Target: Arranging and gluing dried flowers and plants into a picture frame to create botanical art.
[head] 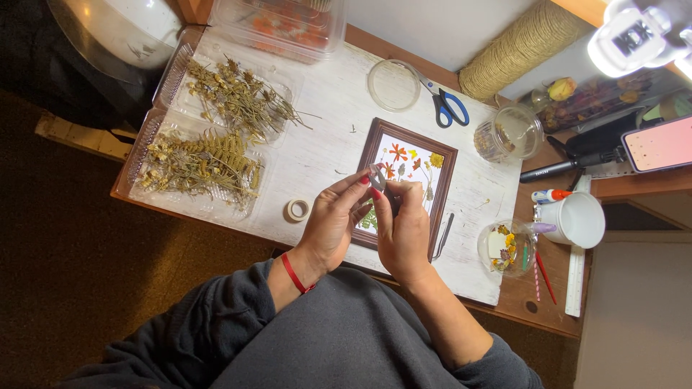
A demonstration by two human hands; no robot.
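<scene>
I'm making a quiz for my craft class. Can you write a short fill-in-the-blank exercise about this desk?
1. Both hands hold a small pale piece above the brown picture ____.
2. The scissors have ____ handles.
3. The left hand wears a ____ wristband.
4. A roll of tape lies beside the tray of dried ____.

Missing words: frame; blue; red; plants

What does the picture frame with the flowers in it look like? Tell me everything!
The picture frame is a dark brown rectangle that looks like wood. It lies flat on the white table, turned a little askew. Inside, on a white backing, are pressed flowers: orange, red, yellow, plus green leaves. The left hand and right hand cover its lower part.
</scene>
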